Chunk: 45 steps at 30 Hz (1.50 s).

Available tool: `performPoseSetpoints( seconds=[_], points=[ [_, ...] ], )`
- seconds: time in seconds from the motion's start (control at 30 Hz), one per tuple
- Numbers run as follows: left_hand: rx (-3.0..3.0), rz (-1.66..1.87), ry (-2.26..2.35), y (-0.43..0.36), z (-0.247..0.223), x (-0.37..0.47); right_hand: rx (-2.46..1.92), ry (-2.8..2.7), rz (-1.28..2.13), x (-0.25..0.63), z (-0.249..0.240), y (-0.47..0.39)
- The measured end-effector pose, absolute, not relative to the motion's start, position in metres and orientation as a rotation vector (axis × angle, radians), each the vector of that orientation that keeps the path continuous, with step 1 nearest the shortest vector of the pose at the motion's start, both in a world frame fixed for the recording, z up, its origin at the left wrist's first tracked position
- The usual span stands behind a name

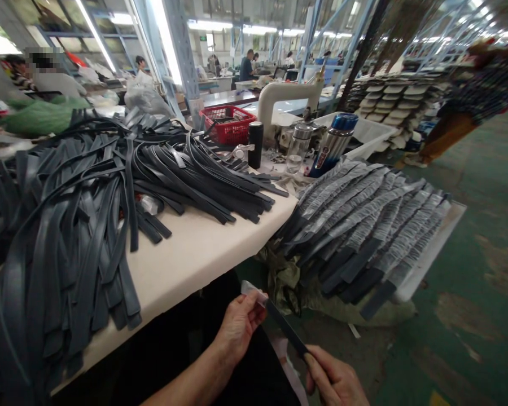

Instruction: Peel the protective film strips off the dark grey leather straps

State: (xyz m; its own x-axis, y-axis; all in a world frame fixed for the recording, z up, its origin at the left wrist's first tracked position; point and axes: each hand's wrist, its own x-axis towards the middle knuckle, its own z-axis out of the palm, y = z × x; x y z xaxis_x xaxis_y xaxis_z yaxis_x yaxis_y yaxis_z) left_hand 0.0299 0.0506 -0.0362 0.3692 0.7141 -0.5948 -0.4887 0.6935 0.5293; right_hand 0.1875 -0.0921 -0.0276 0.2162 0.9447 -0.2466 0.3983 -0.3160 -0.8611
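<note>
Over my lap, a dark grey strap (pixel 284 326) runs slantwise between my two hands. Fingers of my left hand (pixel 242 321) pinch a piece of clear plastic wrap (pixel 250 290) around the strap's upper end. My right hand (pixel 332 375) is closed around the strap lower down, near the bottom of the view. To the right lies a stack of similar straps wrapped in crinkled plastic (pixel 364 208), their lower ends bare. Unwrapped dark straps (pixel 80 237) cover the left of the table in a large heap, with another bundle (pixel 203 175) fanned out beside it.
The cream table (pixel 195 242) has its front edge before me. At its back stand a red basket (pixel 231 127), a black cylinder (pixel 255 145), a glass jar (pixel 296 149), a blue flask (pixel 334 144) and a sewing machine (pixel 275 101). A person (pixel 465 101) stands at right.
</note>
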Motion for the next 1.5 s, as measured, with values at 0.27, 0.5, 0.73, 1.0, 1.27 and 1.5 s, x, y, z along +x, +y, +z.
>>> performPoseSetpoints(
  seconds=[0.27, 0.5, 0.73, 1.0, 1.27, 1.5],
  points=[
    [0.38, 0.617, 0.912, 0.038, -0.041, 0.034, -1.743, -1.213, 1.198, 0.173, -0.025, -0.066],
    [0.252, 0.628, 1.011, 0.048, -0.042, 0.035, -1.744, -1.138, 1.19, 0.185, -0.021, -0.088],
    [0.387, 0.511, 0.783, 0.029, -0.045, 0.05, -1.78, -1.112, 1.135, 0.176, -0.016, -0.052],
    [0.291, 0.522, 0.872, 0.04, -0.047, 0.046, -1.865, -1.192, 1.079, 0.18, 0.003, -0.057],
    [0.248, 0.568, 0.925, 0.047, -0.054, 0.045, -1.919, -1.462, 0.898, 0.184, 0.001, -0.044],
    [0.272, 0.526, 0.824, 0.042, -0.053, 0.049, -1.996, -1.458, 0.845, 0.179, -0.003, -0.023]
  ],
)
